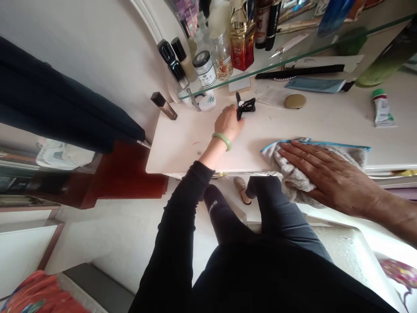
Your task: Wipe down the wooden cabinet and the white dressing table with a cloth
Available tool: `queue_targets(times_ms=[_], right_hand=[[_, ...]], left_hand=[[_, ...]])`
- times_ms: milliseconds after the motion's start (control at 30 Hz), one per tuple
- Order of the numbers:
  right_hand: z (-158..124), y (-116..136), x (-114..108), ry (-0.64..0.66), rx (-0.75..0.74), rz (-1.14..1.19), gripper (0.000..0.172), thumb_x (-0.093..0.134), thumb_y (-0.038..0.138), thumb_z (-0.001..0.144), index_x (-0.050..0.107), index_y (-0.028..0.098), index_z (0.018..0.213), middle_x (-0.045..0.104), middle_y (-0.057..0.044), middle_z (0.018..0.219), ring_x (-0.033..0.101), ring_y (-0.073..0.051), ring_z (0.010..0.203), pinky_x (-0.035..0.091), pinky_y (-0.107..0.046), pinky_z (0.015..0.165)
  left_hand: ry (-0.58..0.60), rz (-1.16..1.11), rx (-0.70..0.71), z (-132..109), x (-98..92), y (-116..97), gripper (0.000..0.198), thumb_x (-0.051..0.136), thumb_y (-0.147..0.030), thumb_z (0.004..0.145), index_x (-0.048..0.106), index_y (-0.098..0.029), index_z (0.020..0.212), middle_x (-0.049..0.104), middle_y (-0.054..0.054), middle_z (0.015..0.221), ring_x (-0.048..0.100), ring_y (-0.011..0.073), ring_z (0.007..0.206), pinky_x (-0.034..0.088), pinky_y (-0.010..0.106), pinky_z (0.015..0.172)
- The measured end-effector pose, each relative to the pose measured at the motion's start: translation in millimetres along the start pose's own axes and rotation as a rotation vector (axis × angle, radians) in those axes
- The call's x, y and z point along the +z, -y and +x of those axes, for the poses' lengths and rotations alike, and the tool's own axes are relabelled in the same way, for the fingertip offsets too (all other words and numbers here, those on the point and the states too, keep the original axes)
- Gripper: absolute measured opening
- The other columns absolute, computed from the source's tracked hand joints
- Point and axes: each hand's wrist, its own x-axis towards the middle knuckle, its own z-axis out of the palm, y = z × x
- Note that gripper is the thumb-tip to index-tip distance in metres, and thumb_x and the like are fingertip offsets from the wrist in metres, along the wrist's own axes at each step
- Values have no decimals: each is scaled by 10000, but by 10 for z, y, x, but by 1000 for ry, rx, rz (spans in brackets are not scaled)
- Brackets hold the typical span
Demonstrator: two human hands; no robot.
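My left hand, with a green bangle at the wrist, is closed on a black hair claw clip over the white tabletop. Its fingertips are partly hidden behind the hand. Farther right, my right hand holds a grey cloth with blue edging against the table's front edge. The fingers lie long across the cloth, with the thumb along its near side. Part of the cloth hangs over the edge.
A glass shelf crosses the back, crowded with bottles, including a red perfume bottle. On the tabletop lie a brown bottle, a round white case, a gold oval item and a green-capped tube.
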Motion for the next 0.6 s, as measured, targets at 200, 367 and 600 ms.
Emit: queue_targets(times_ms=[200, 367, 600], right_hand=[[20, -63, -9, 25, -17, 59, 992, 552, 490, 1076, -39, 487, 1873, 260, 3, 1923, 338, -355, 1764, 446, -713, 1381], [115, -154, 27, 57, -44, 67, 918, 461, 644, 1114, -21, 478, 1877, 256, -19, 1933, 295, -339, 1785, 392, -665, 1423], [908, -316, 346, 198, 6, 127, 1052, 433, 830, 1075, 220, 204, 1893, 268, -179, 1921, 221, -392, 1809, 216, -616, 1479]], left_hand=[[-126, 57, 4, -265, -526, 26, 423, 880, -20, 881, 551, -240, 732, 589, 6, 735, 678, 279, 871, 588, 411, 1008], [-330, 228, -163, -962, -1402, 234, 322, 800, -72, 942, 584, -246, 779, 642, 0, 786, 615, 235, 789, 517, 350, 878], [-559, 316, -382, -1446, -2015, 704, 395, 788, -49, 906, 515, -254, 707, 589, -24, 741, 576, 213, 771, 493, 316, 902]])
